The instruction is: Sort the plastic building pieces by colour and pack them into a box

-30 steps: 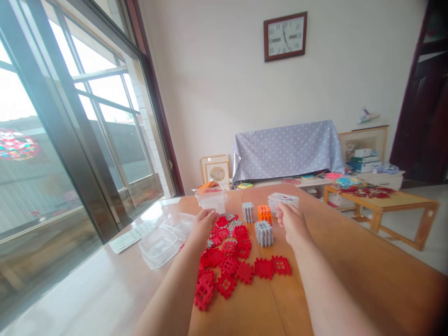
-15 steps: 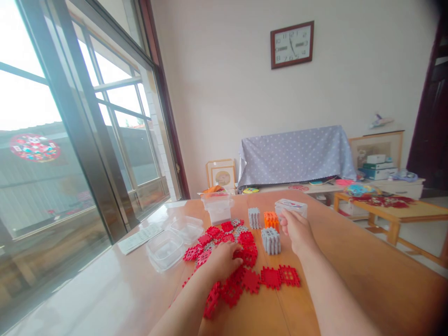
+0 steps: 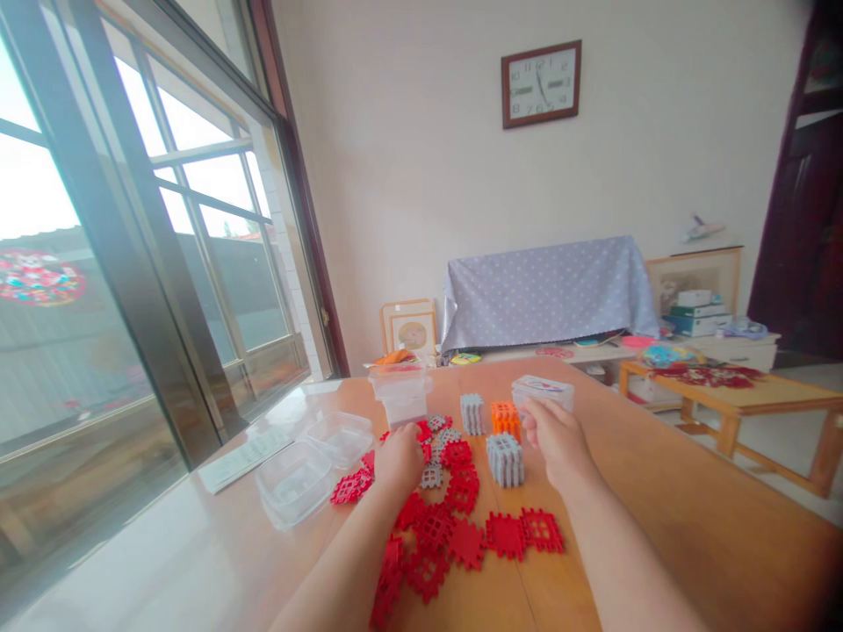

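Note:
My left hand (image 3: 399, 458) reaches over the left of a loose spread of square, notched plastic tiles, its fingers curled down among them; whatever its fingertips hold is hidden. Most of these are red tiles (image 3: 467, 543), with a few grey tiles (image 3: 431, 477) between them. My right hand (image 3: 557, 441) is raised with fingers closed, just right of an orange tile stack (image 3: 506, 420); I cannot make out anything in it. Close by stand a near grey stack (image 3: 506, 460) and a farther grey stack (image 3: 472, 414). Behind my right hand sits a clear lidded box (image 3: 543, 387).
Open clear plastic containers (image 3: 295, 481) lie left of the tiles, beside a printed sheet (image 3: 245, 460). A taller clear tub (image 3: 403, 397) stands behind the pile. The wooden table (image 3: 665, 491) meets a window on the left; a low side table (image 3: 744, 399) stands at right.
My left hand has moved left and farther away over the pile, uncovering red and grey tiles. My right hand stays beside the orange stack. The view has shifted slightly.

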{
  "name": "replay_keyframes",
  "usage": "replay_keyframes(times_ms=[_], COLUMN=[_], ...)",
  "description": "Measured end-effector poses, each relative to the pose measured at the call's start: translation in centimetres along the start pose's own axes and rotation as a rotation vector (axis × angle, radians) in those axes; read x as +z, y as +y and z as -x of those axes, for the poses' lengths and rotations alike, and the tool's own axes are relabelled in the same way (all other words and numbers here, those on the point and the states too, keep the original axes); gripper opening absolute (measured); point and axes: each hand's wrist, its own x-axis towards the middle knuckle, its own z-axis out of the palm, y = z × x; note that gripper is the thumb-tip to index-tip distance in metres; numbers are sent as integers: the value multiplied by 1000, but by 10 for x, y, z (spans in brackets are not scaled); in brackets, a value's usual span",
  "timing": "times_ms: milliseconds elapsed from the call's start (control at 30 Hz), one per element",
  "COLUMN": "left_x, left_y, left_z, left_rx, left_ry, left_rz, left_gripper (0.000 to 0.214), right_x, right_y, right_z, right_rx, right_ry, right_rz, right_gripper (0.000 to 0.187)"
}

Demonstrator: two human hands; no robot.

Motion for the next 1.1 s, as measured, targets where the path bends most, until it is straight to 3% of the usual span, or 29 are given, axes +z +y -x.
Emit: replay_keyframes(times_ms=[100,200,367,500,600,867,1033,1100], left_x=[5,14,30,36,39,34,23,19], left_y=[11,26,42,41,37,23,5,-7], left_z=[-5,-7,-10,-16,-21,-21,-17,-19], left_rx=[109,252,303,230,179,104,-74,-144], left_ry=[11,-106,-197,-150,-132,-34,-88,-55], left_rz=[6,66,82,45,123,582,981,1061], left_gripper=[35,39,50,38,45,60,56,58], right_x=[1,2,3,4,4,3,2,2], right_y=[0,0,-3,-5,-5,-3,-5,-5], right_z=[1,2,3,4,4,4,4,3], right_rx=[-12,-34,-42,-55,-62,-56,-30,-32], right_ry=[-1,-11,-26,-33,-36,-33,-17,-10], right_rz=[4,9,18,21,18,20,26,36], right_gripper=[34,34,36,39,39,35,31,31])
